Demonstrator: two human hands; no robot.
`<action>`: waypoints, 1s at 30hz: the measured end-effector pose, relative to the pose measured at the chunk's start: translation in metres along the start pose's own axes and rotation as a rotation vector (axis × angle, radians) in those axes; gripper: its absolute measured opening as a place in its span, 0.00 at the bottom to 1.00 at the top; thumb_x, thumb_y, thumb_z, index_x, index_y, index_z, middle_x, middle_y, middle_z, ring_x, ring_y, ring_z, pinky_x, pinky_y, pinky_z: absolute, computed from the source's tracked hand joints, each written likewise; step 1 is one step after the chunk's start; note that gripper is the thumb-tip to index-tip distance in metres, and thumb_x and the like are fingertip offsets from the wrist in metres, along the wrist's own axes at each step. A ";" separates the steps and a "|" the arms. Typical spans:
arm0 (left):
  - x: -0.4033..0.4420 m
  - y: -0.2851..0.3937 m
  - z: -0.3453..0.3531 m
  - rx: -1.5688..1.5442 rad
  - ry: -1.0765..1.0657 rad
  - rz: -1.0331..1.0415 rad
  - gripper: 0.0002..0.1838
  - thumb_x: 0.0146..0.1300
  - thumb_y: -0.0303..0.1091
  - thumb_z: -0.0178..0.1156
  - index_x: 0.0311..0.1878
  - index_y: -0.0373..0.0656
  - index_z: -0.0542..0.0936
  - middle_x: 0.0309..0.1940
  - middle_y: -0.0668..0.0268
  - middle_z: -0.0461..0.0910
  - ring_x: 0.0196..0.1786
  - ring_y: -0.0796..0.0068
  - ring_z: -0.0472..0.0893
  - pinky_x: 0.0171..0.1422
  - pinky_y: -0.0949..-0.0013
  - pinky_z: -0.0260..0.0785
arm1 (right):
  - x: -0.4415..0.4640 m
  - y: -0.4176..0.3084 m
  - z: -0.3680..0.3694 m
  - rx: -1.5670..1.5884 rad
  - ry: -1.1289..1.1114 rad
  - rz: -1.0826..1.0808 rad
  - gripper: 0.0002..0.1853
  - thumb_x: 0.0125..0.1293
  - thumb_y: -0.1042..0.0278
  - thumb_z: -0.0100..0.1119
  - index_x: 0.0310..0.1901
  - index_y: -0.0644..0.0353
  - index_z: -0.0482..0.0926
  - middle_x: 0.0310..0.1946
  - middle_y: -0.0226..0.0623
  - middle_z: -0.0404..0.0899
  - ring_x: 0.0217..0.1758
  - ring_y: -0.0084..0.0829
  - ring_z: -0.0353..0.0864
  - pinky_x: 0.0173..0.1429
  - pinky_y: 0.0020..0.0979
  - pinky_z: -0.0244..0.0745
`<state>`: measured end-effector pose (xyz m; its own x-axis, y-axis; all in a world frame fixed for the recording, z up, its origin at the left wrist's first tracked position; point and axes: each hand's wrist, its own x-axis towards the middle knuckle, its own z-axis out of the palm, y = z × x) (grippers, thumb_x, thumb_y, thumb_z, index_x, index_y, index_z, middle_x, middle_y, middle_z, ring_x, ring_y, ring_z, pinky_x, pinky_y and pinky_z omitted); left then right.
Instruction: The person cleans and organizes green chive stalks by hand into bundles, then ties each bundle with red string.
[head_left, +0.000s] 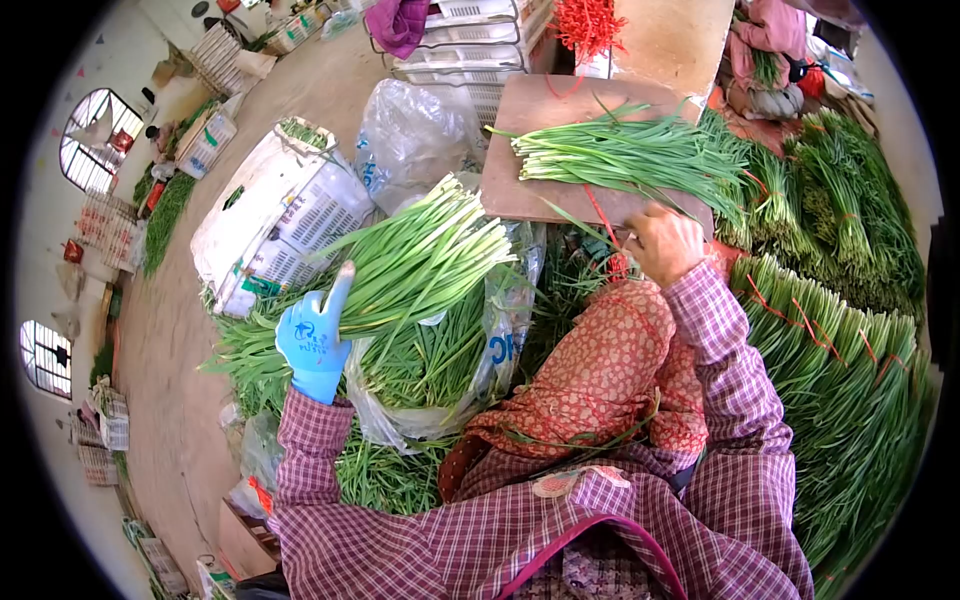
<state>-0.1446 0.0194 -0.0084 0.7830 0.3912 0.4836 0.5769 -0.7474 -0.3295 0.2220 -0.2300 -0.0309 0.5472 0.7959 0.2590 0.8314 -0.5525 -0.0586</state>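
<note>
My left hand (315, 340), in a light blue glove, grips a bunch of garlic chives (430, 255), with the pale cut ends pointing up and right. The bunch is above a clear plastic bag (400, 425) filled with more chives. My right hand (668, 243) is bare, its fingers curled together by the near right edge of a brown board (500, 190). What it pinches, if anything, I cannot make out. On that board lies another pile of chives (620, 155), white ends to the left. A red tie (600, 212) hangs over the board's near edge beside my right hand.
Tied chive bundles (830, 390) are heaped on my right. A white plastic crate (285, 215) stands tilted at left, near an empty-looking clear bag (415, 135). Red ties (588, 25) hang behind the board. Another person (770, 50) sits at the far right, holding greens.
</note>
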 end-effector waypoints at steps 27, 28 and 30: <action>0.001 0.010 0.008 -0.096 0.070 -0.053 0.55 0.29 0.25 0.67 0.70 0.68 0.67 0.26 0.68 0.70 0.28 0.63 0.74 0.32 0.62 0.66 | -0.007 -0.037 -0.033 0.484 -0.017 -0.381 0.11 0.63 0.60 0.61 0.38 0.59 0.82 0.35 0.39 0.80 0.40 0.46 0.79 0.49 0.42 0.74; 0.002 0.013 0.006 -0.111 0.082 -0.052 0.55 0.29 0.25 0.67 0.70 0.68 0.67 0.26 0.68 0.70 0.28 0.63 0.74 0.32 0.62 0.66 | -0.003 -0.049 -0.038 0.547 0.108 -0.381 0.10 0.63 0.61 0.61 0.38 0.58 0.81 0.34 0.38 0.79 0.40 0.44 0.79 0.51 0.41 0.72; 0.003 0.017 0.002 -0.127 0.088 -0.052 0.55 0.28 0.26 0.67 0.70 0.67 0.67 0.26 0.68 0.71 0.29 0.63 0.74 0.32 0.63 0.66 | 0.001 -0.079 -0.047 0.586 0.314 -0.415 0.08 0.61 0.62 0.61 0.36 0.56 0.79 0.32 0.36 0.77 0.40 0.41 0.77 0.54 0.40 0.70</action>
<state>-0.1325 0.0093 -0.0145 0.7263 0.3867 0.5683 0.5778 -0.7913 -0.2000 0.1523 -0.1970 0.0197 0.2001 0.7536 0.6262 0.9252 0.0649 -0.3738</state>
